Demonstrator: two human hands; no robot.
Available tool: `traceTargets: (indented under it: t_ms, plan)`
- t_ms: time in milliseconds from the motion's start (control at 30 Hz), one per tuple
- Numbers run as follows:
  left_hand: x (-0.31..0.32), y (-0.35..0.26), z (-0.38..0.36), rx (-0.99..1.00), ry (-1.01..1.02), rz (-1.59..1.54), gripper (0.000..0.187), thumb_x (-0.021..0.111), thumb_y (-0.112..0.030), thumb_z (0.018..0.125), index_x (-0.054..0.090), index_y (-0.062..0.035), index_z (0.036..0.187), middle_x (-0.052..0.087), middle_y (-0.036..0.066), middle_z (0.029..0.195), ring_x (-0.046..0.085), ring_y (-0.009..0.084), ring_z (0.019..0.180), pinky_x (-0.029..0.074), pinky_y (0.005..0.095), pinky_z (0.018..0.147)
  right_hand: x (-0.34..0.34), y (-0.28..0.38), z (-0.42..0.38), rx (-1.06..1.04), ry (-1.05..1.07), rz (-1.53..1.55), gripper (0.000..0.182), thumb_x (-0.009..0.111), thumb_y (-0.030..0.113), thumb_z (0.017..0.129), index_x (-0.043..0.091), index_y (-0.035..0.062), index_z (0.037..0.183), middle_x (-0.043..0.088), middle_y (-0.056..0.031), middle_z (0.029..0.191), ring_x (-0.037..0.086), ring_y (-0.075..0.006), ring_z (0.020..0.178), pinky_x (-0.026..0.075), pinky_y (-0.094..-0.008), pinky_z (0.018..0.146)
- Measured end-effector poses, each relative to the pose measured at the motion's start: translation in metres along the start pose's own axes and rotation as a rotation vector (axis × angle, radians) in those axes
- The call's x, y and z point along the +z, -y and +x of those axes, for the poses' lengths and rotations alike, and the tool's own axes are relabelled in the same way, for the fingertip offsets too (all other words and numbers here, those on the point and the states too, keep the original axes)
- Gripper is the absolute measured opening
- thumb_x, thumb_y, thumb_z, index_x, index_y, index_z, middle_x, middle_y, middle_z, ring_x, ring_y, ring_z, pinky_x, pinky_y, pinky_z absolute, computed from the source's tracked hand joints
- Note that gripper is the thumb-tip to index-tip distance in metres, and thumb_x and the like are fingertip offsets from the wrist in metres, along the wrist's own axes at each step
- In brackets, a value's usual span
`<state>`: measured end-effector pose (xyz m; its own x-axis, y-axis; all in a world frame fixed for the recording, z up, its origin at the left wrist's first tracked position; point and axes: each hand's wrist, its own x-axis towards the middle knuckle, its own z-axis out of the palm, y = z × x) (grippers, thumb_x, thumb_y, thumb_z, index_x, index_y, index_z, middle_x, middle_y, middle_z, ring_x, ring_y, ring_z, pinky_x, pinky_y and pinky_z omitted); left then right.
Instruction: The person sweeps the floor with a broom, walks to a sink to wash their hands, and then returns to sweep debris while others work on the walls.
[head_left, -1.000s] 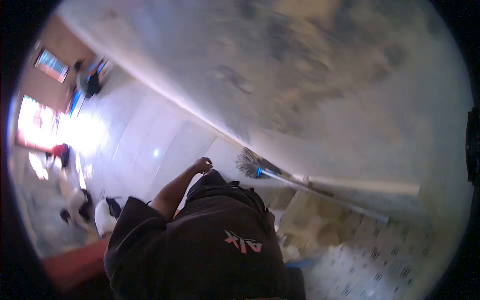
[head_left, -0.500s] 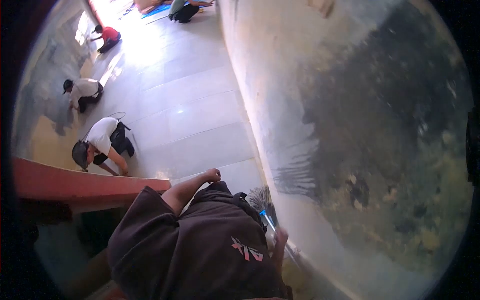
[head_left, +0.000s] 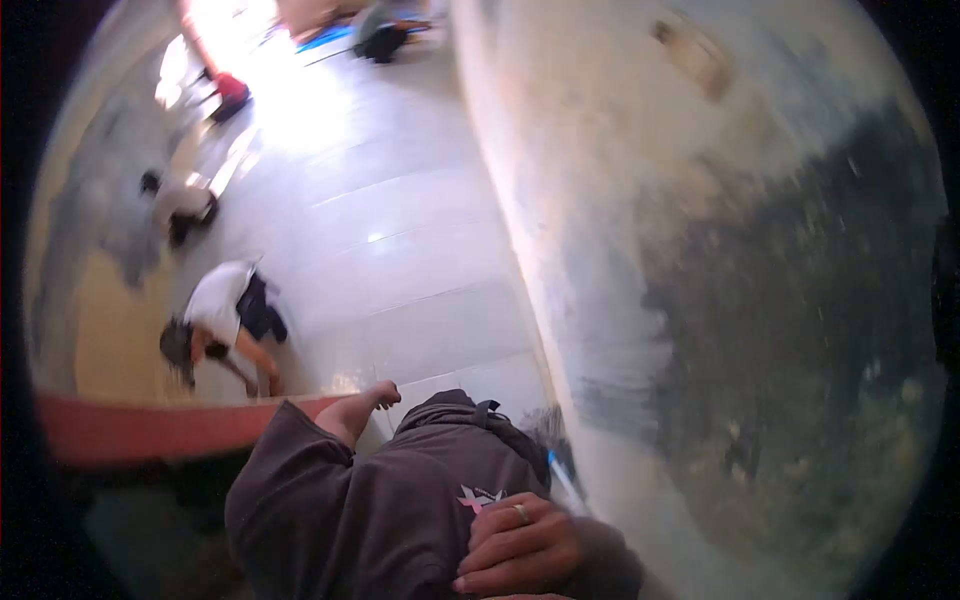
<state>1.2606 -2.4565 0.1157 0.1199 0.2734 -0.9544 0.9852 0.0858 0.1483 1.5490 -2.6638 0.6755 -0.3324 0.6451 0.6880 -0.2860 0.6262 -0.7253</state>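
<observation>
My right hand [head_left: 520, 545] is raised in front of my chest, with a ring on one finger. Its fingers are curled in against the dark shirt [head_left: 390, 520], and what they hold, if anything, is hidden. Beside that forearm is a broom, its pale handle with a blue collar [head_left: 560, 478] running behind the arm. The blurred grey bristles [head_left: 545, 425] are down by the foot of the wall. My left hand [head_left: 380, 395] hangs out to the left above the floor, fingers loosely closed, with nothing visible in them.
A stained wall [head_left: 620, 330] rises close on the right. At left is a red ledge [head_left: 140, 430]. Beyond it, a person in a white shirt [head_left: 220, 305] bends to the tiled floor [head_left: 420, 260]. Several others crouch along both walls, near a blue sheet [head_left: 325, 38].
My right hand has come up from the broom handle to my chest. My left hand has shifted left and slightly down. The view has moved, and the nearest co-worker's arms have changed position.
</observation>
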Motion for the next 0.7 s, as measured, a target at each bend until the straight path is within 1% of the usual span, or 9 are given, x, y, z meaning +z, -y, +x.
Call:
traceTargets:
  t_ms: [133,300,367,467,533,567,600,667,700]
  plan:
    - [-0.009,-0.087,0.011,0.163,0.108,0.205,0.027,0.062,-0.021,0.077,0.062,-0.0064,0.099,0.066,0.011,0.084,0.064,0.0234,0.071,0.053,0.0416,0.059,-0.001,0.015,-0.016,0.013,-0.263,-0.068,0.014,0.064,0.019,0.084,0.067,0.0053,0.079,0.058,-0.0044,0.075,0.056,-0.0185,0.067,0.045,-0.0294,0.058]
    - [-0.002,-0.209,0.046,0.357,0.301,0.345,0.024,0.064,-0.023,0.081,0.057,-0.0117,0.100,0.064,0.008,0.082,0.062,0.0185,0.065,0.049,0.0388,0.055,0.072,0.027,-0.094,-0.048,-0.590,-0.180,0.011,0.071,0.017,0.078,0.067,0.0063,0.081,0.060,-0.0033,0.075,0.057,-0.0195,0.066,0.043,-0.0322,0.056]
    - [0.006,-0.264,0.050,0.377,0.389,0.410,0.024,0.064,-0.024,0.081,0.056,-0.0125,0.101,0.064,0.007,0.082,0.062,0.0177,0.065,0.049,0.0382,0.056,0.096,0.044,-0.118,0.010,-0.840,-0.352,0.014,0.072,0.018,0.077,0.067,0.0063,0.082,0.061,-0.0051,0.078,0.059,-0.0206,0.069,0.045,-0.0329,0.059]
    - [0.024,-0.340,0.048,0.420,0.341,0.623,0.026,0.063,-0.024,0.081,0.055,-0.0130,0.103,0.064,0.007,0.081,0.061,0.0184,0.065,0.049,0.0381,0.056,0.146,0.050,-0.168,0.333,-1.316,-0.635,0.018,0.072,0.019,0.077,0.065,0.0054,0.087,0.062,-0.0075,0.082,0.061,-0.0191,0.075,0.047,-0.0328,0.067]
    - [0.042,-0.359,0.033,0.457,0.306,0.660,0.026,0.062,-0.024,0.081,0.055,-0.0125,0.103,0.063,0.008,0.082,0.061,0.0186,0.064,0.049,0.0378,0.056,0.191,0.049,-0.193,0.461,-2.028,-0.397,0.020,0.069,0.017,0.079,0.063,0.0033,0.092,0.064,-0.0059,0.086,0.060,-0.0149,0.079,0.048,-0.0301,0.072]
    - [0.059,-0.375,0.028,0.484,0.266,0.664,0.027,0.062,-0.025,0.081,0.055,-0.0121,0.104,0.063,0.008,0.082,0.061,0.0186,0.064,0.049,0.0374,0.056,0.205,0.006,-0.262,0.471,-2.213,-0.439,0.021,0.066,0.015,0.080,0.062,0.0022,0.095,0.064,-0.0031,0.087,0.059,-0.0111,0.078,0.047,-0.0268,0.071]
    - [0.079,-0.383,0.016,0.530,0.223,0.667,0.026,0.060,-0.024,0.083,0.055,-0.0119,0.106,0.064,0.008,0.084,0.061,0.0179,0.067,0.049,0.0363,0.056,0.225,-0.007,-0.314,0.286,-2.343,-0.430,0.018,0.063,0.014,0.081,0.062,0.0044,0.096,0.061,-0.0004,0.081,0.057,-0.0091,0.072,0.046,-0.0231,0.065]
    - [0.124,-0.392,-0.028,0.630,0.276,0.581,0.025,0.058,-0.022,0.084,0.054,-0.0123,0.107,0.064,0.008,0.085,0.061,0.0177,0.068,0.049,0.0356,0.058,0.259,0.004,-0.386,-0.370,-2.616,-0.029,0.014,0.061,0.019,0.082,0.061,0.0110,0.092,0.053,0.0038,0.070,0.049,-0.0058,0.058,0.040,-0.0205,0.048]
    - [0.144,-0.389,-0.049,0.676,0.301,0.537,0.025,0.058,-0.021,0.085,0.054,-0.0125,0.108,0.064,0.008,0.085,0.061,0.0176,0.069,0.049,0.0352,0.058,0.275,0.008,-0.425,-0.435,-2.785,-0.051,0.013,0.061,0.019,0.082,0.061,0.0120,0.093,0.053,0.0039,0.070,0.048,-0.0060,0.056,0.040,-0.0211,0.047]
